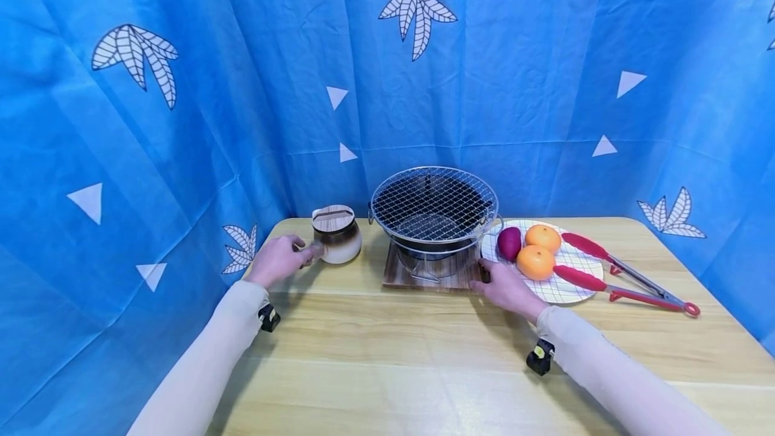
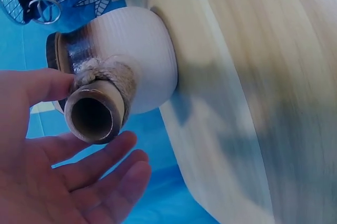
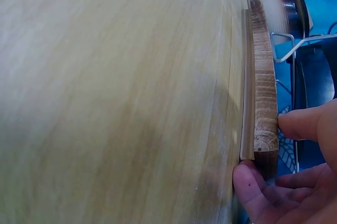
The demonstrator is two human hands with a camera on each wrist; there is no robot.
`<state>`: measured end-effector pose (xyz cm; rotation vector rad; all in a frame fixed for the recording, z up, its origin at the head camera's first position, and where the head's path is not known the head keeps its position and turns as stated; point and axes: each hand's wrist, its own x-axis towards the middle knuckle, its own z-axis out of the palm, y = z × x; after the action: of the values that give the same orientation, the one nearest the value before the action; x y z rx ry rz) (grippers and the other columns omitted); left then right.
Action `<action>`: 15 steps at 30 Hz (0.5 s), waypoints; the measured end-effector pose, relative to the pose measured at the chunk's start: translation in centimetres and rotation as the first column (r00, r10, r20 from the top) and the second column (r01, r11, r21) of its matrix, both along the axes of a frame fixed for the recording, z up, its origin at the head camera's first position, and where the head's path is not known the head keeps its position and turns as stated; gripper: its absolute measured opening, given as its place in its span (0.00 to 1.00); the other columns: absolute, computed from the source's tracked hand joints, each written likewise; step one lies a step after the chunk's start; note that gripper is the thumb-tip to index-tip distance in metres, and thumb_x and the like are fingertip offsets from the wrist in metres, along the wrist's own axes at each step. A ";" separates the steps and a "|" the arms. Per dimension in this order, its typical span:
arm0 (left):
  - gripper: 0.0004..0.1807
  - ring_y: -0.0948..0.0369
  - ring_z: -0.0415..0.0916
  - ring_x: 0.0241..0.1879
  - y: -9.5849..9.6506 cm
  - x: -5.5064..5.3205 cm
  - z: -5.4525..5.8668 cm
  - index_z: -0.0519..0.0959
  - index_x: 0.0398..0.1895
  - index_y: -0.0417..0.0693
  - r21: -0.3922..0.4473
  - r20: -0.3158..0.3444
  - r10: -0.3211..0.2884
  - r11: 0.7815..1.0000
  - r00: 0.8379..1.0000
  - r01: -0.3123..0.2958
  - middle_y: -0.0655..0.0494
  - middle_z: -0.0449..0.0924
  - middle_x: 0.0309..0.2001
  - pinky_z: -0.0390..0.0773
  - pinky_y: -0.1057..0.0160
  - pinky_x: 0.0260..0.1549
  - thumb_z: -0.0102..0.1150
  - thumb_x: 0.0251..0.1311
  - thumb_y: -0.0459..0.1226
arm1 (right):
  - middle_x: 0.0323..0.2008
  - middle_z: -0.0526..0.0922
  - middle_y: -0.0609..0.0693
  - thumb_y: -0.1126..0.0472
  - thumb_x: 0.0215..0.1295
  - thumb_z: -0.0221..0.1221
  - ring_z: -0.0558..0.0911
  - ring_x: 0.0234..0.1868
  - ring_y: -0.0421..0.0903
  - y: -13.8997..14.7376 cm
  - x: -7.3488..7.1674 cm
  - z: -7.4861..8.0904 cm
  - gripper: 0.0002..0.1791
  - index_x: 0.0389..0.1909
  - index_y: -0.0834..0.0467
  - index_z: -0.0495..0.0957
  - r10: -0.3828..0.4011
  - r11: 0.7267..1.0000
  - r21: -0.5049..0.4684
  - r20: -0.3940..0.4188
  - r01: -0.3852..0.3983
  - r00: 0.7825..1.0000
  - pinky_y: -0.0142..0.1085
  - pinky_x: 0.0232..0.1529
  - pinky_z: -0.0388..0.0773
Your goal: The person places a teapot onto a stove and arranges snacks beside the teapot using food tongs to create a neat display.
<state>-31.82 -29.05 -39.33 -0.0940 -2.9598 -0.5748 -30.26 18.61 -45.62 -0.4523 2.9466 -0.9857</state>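
A side-handled teapot, pale below and dark brown at the top with a wooden lid, stands at the table's back left. My left hand holds its stubby, rope-wrapped handle between thumb and index finger; the other fingers spread loosely below. A round black grill stove with a wire mesh sits on a brown wooden board in the middle. At the board's right front corner, my right hand pinches the edge, thumb on top and fingertips at its underside.
Right of the stove lies a checked plate bearing two orange fruits and a purple round item. Red-tipped tongs lie across the plate and table. A blue curtain hangs behind and at both sides.
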 end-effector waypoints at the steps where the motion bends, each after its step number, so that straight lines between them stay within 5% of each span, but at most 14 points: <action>1: 0.32 0.47 0.82 0.47 -0.1 0.0 0.0 0.83 0.47 0.44 0.017 0.017 -0.001 1.000 1.000 0.000 0.46 0.87 0.45 0.81 0.46 0.47 0.56 0.63 0.64 | 0.55 0.81 0.67 0.56 0.66 0.64 0.75 0.24 0.44 0.0 0.0 0.0 0.39 0.71 0.71 0.62 0.001 1.000 0.005 -0.008 -0.001 1.000 0.37 0.30 0.75; 8: 0.28 0.53 0.80 0.37 -0.5 0.2 0.1 0.85 0.40 0.49 0.191 0.156 -0.015 0.982 0.988 -0.015 0.51 0.86 0.38 0.80 0.57 0.36 0.58 0.62 0.64 | 0.55 0.80 0.69 0.56 0.66 0.64 0.76 0.23 0.47 -0.1 0.1 0.1 0.39 0.72 0.70 0.62 0.005 1.000 -0.008 0.022 -0.005 1.000 0.39 0.28 0.76; 13: 0.29 0.49 0.80 0.37 -0.9 0.0 -0.1 0.84 0.47 0.43 0.325 0.235 -0.054 0.945 0.970 -0.026 0.47 0.84 0.42 0.84 0.51 0.37 0.60 0.64 0.59 | 0.63 0.75 0.70 0.55 0.66 0.64 0.82 0.42 0.54 -0.1 0.2 0.1 0.38 0.71 0.69 0.63 0.002 1.000 0.014 0.002 -0.002 1.000 0.52 0.51 0.82; 15: 0.29 0.50 0.80 0.37 -1.0 -0.1 -0.1 0.82 0.50 0.40 0.367 0.253 -0.069 0.930 0.965 -0.030 0.46 0.84 0.42 0.85 0.50 0.38 0.59 0.65 0.57 | 0.63 0.75 0.71 0.55 0.66 0.64 0.80 0.44 0.54 -0.1 0.2 0.2 0.38 0.71 0.70 0.64 0.000 1.000 0.018 -0.005 0.000 1.000 0.51 0.52 0.81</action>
<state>-31.97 -30.04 -39.47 -0.0110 -3.0333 -1.2220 -30.07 18.51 -45.46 -0.4551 2.9573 -0.9584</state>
